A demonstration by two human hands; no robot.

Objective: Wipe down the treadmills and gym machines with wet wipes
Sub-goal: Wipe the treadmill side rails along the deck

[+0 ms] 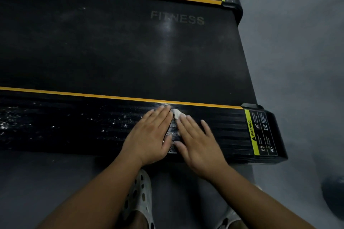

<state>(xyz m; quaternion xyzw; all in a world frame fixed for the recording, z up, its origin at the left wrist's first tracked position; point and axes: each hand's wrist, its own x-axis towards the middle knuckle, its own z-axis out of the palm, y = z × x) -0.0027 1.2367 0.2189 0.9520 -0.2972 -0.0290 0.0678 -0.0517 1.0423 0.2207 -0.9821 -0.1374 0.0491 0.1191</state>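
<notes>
R hand (201, 147) flat on wipe (176, 113)

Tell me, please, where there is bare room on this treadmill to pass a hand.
The belt between the two yellow stripes is bare. The near rail is free between the right hand and the warning label. It is crowded where the left hand and right hand meet at the wipe.

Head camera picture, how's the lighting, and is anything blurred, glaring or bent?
Head view: dim overall, with a soft sheen on the treadmill belt near the FITNESS lettering; head view: wet specks glint on the side rail; head view: the right hand looks slightly smeared; head view: the wide lens curves the yellow stripe.
</notes>
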